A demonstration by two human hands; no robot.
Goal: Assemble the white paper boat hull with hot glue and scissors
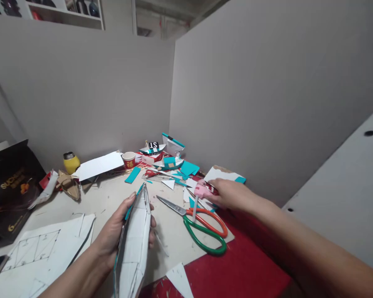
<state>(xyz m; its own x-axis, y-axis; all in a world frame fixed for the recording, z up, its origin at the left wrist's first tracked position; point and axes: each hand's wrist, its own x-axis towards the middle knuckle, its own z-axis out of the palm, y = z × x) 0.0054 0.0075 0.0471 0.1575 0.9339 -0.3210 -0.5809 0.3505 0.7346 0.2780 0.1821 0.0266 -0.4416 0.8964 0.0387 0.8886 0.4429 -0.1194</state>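
My left hand [115,227] is wrapped round a long white boat hull [136,244] made of card, with dark lined edges and a teal strip along its left side. The hull is tilted, its pointed tip upward. On the right, my right hand [228,192] reaches across the table, fingers closed round a small pink glue gun [202,189]. A pale glue stick [195,209] sticks out of it towards me. Below lie large scissors [183,213] with one green and one orange handle, blades apart.
Behind stand small model boats [168,162], a red-and-white paper cup [129,160] and teal card pieces [189,167]. To the left are a drawn paper template [37,248], a brown boat [69,186], a yellow jar [71,163] and a black bag [12,186]. Grey panels [251,91] enclose the table.
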